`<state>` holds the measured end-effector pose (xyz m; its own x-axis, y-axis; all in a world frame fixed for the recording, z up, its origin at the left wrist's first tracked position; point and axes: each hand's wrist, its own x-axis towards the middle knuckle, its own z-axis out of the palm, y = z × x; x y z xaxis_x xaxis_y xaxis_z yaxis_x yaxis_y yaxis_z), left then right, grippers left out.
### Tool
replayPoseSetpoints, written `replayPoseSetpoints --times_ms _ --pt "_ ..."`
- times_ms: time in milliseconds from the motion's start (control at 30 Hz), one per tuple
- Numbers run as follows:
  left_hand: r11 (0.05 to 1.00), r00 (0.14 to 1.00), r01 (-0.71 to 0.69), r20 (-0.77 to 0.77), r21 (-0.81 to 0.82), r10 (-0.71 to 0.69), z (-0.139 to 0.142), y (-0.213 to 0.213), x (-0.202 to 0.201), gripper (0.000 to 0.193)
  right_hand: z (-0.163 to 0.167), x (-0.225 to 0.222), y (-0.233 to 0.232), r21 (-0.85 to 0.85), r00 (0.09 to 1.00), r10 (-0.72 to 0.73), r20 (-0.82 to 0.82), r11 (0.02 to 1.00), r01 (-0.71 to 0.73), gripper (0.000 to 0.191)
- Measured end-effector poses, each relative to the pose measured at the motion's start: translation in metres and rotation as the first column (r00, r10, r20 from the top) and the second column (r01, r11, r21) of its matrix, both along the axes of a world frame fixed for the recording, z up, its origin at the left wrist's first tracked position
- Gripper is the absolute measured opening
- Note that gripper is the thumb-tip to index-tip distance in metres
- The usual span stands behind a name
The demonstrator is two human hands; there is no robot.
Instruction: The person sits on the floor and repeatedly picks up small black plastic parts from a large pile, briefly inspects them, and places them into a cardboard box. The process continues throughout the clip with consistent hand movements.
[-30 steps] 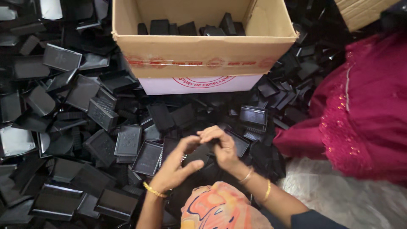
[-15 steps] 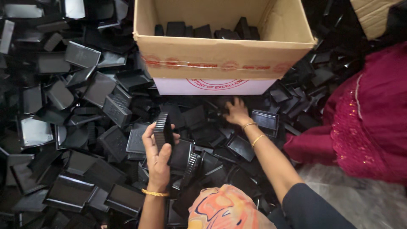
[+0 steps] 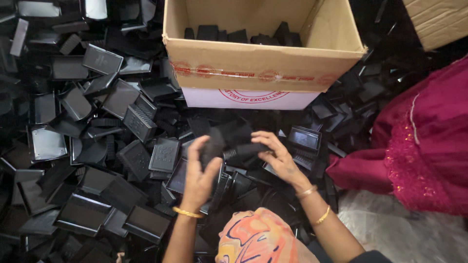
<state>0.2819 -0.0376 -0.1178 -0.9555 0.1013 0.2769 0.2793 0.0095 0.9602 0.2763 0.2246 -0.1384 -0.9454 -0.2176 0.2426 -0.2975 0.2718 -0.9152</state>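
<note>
My left hand (image 3: 199, 176) is raised over a heap of black plastic parts (image 3: 97, 146) and grips one black plastic part (image 3: 212, 145) upright between thumb and fingers. Beside it, my right hand (image 3: 278, 157) holds a second black ribbed part (image 3: 242, 150) close against the first one. Both pieces are blurred by motion. A gold bangle sits on each wrist. An open cardboard box (image 3: 263, 63) stands just beyond my hands, with several black parts lying in its bottom.
Black plastic parts cover the floor on the left and around the box. A person in a magenta garment (image 3: 419, 146) sits at the right. Another cardboard box corner (image 3: 438, 19) shows top right. An orange patterned cloth (image 3: 258, 238) lies at the bottom.
My right hand came back from the pile near the box with a black part and moved next to my left hand, which still holds its part upright.
</note>
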Motion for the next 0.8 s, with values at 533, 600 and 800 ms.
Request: replayPoseSetpoints --times_ms 533,600,800 --pt "0.882 0.887 -0.401 -0.137 0.249 0.442 -0.001 0.001 0.01 0.069 0.003 0.013 -0.033 -0.195 0.874 0.413 0.257 0.908 -0.371 0.078" --pt "0.858 0.883 -0.391 -0.128 0.332 0.452 -0.001 -0.009 0.008 0.066 -0.011 -0.001 -0.031 0.165 0.964 0.218 0.15 0.956 -0.242 0.066" --pt "0.852 0.885 -0.397 -0.104 0.341 0.454 -0.003 -0.009 0.013 0.072 -0.056 -0.077 -0.015 0.692 0.993 -0.052 -0.102 0.714 0.108 0.073"
